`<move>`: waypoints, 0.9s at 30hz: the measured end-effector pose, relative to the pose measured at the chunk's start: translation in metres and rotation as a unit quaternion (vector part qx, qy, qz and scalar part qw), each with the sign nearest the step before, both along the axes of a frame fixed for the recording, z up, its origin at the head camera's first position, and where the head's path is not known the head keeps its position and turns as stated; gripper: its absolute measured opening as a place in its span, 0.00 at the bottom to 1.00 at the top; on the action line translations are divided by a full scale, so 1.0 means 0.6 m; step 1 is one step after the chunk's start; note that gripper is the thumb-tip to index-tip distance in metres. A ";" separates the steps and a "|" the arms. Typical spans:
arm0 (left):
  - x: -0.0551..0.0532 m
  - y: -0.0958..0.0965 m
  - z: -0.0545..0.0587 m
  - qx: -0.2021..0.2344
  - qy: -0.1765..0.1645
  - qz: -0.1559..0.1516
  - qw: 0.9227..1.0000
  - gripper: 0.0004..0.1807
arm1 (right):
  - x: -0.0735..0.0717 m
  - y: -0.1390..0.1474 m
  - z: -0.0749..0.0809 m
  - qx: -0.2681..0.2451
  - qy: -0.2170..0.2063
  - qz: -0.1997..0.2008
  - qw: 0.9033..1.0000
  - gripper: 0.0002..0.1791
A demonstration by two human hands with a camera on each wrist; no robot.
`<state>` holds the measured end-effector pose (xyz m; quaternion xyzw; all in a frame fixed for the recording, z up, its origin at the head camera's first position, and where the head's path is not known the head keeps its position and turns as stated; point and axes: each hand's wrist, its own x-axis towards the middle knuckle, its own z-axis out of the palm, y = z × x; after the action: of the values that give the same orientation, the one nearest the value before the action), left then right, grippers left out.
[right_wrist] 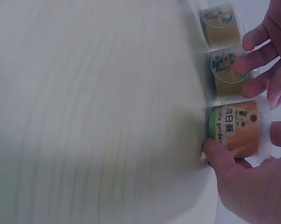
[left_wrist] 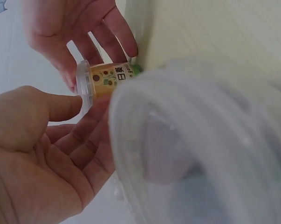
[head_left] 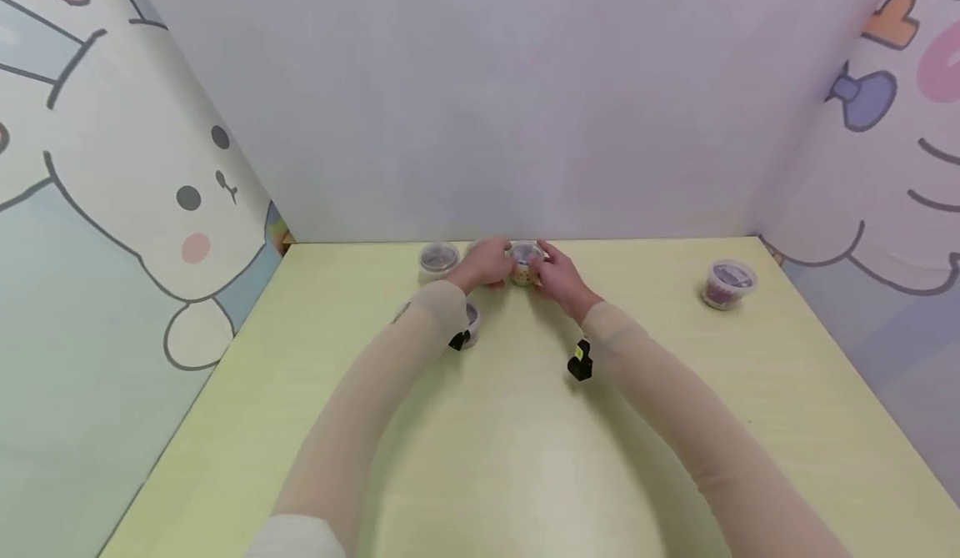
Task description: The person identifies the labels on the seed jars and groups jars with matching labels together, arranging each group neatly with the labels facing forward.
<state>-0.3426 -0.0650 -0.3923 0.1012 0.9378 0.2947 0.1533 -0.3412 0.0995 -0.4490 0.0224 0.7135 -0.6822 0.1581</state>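
My right hand (head_left: 561, 279) grips a small clear-lidded tub (head_left: 527, 264) at the back of the table. In the right wrist view this tub (right_wrist: 238, 128) shows an orange label with green at its base and "little garden" lettering. My left hand (head_left: 487, 263) is at the tub's left side, its thumb at the lid rim and its fingers fairly straight. Two similar tubs stand in a row beside it; the left fingers overlap the middle tub (right_wrist: 226, 74), while the outer tub (right_wrist: 220, 27) stands beyond. In the left wrist view a clear tub (left_wrist: 177, 140) looms close, covering much of the work.
A lidded tub (head_left: 438, 259) stands left of my hands at the back edge. Nearer, another tub (head_left: 471, 324) is partly hidden by my left sleeve (head_left: 397, 366). A purple-filled tub (head_left: 727, 284) sits far right. The white back wall (head_left: 487, 108) rises behind the table (head_left: 510, 458).
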 end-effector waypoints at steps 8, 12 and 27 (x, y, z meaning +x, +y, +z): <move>0.001 0.000 -0.003 -0.024 0.020 -0.002 1.000 0.21 | 0.004 -0.013 0.008 0.025 0.006 0.002 1.000 0.34; 0.005 0.003 -0.005 -0.005 0.026 0.000 1.000 0.20 | 0.005 -0.009 0.008 0.026 0.008 -0.004 1.000 0.34; 0.002 0.012 -0.002 -0.035 0.003 0.017 0.999 0.17 | 0.004 0.004 0.002 0.062 0.052 0.015 0.997 0.35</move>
<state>-0.3416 -0.0579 -0.3932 0.0809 0.9495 0.2640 0.1487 -0.3390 0.1017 -0.4479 -0.0138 0.7617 -0.6347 0.1297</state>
